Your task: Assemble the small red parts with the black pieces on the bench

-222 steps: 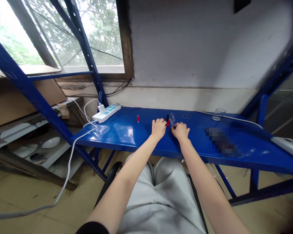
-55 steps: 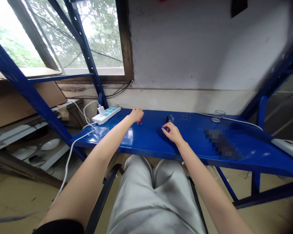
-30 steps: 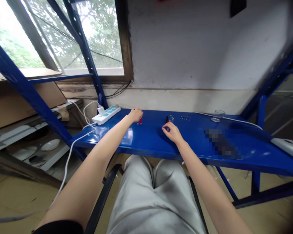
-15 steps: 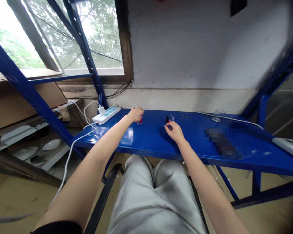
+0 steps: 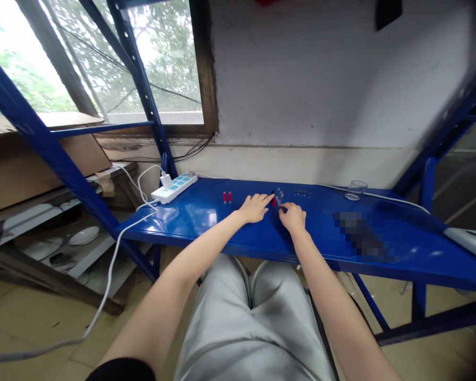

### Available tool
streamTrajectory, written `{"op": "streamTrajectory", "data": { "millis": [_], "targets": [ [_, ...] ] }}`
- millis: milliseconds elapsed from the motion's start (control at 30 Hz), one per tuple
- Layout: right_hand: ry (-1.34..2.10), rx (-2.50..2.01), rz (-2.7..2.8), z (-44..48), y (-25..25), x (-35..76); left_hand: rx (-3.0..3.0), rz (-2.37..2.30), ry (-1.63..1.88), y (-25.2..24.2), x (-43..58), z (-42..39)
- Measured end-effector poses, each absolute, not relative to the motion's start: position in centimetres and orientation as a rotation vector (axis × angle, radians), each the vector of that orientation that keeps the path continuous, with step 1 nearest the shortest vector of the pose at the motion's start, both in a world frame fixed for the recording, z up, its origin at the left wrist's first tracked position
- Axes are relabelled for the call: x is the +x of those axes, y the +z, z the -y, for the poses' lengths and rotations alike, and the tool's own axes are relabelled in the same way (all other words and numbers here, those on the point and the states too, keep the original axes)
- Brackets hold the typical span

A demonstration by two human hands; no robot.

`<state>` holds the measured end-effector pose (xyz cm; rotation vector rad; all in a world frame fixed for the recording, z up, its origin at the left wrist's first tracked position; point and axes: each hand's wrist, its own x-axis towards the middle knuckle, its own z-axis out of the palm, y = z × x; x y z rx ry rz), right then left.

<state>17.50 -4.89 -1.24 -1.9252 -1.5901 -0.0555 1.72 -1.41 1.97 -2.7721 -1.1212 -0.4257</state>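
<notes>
My left hand [image 5: 256, 208] is over the middle of the blue table, palm down and fingers stretched out. Its fingertips reach a small cluster with a black piece [image 5: 273, 193] and a red piece [image 5: 274, 202]; whether they touch it I cannot tell. Just right of these are several small clear pieces [image 5: 280, 193]. At their near side my right hand [image 5: 294, 216] has thumb and forefinger pinched together; what is between them is too small to make out. Two small red tubes with clear ends, a left one [image 5: 224, 197] and a right one [image 5: 230, 197], stand side by side left of my left hand.
A row of tiny pieces [image 5: 302, 193] lies behind my right hand. Farther right are a clear glass dish [image 5: 356, 190] and a pixelated dark object [image 5: 363, 235]. A white power strip [image 5: 174, 189] with cables lies at the left end of the blue table [image 5: 206, 222].
My left hand has left the red tubes and moved right to the black and red pieces. My right hand has shifted slightly right and down, beside the clear pieces.
</notes>
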Motion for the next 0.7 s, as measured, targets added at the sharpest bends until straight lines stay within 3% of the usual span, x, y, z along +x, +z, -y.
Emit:
{"op": "streamTrajectory", "data": {
  "millis": [233,700],
  "targets": [
    [0.001,-1.974,1.659,4.7,-1.4,17.4,-2.787,1.337,-0.522,-0.6,4.4,1.4],
    [0.053,-2.014,1.738,4.3,-1.9,17.3,-2.562,1.718,-1.190,-0.7,5.9,0.3]
  ]
}}
